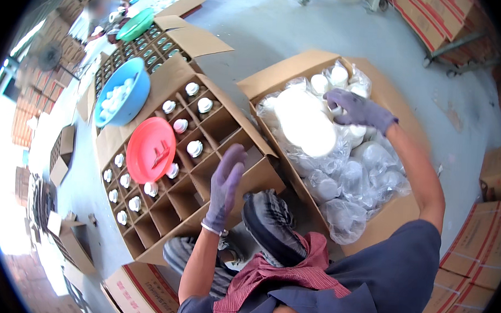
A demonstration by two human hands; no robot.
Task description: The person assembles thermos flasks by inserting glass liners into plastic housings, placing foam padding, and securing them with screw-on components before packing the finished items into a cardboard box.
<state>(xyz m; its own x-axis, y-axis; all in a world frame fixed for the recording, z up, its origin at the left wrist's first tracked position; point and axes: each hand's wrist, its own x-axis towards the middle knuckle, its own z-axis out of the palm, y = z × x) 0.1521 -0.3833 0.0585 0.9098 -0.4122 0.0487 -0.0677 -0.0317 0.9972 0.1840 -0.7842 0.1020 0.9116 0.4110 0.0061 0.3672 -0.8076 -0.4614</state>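
My left hand (225,186), in a purple-grey glove, hovers over the near edge of a divided carton (170,209) with its fingers stretched out and nothing in them. White-capped bottles (195,148) stand in several of the cardboard compartments, while others hold none. At the right, a wide carton (289,78) is filled with white containers (323,187) wrapped in clear plastic bags. My right hand (361,110), gloved alike, reaches into its far part. The fingers curl round a white container (334,111), mostly hidden beneath them. Glare washes out the white shapes beside it.
A red basin (142,141) with small red pieces and a blue basin (136,101) with white pieces rest on the divided cartons. Farther off are a green basin (136,24) and a blurred person (98,15). Stacked cartons (474,250) stand at the right; a loaded cart (441,36) is beyond.
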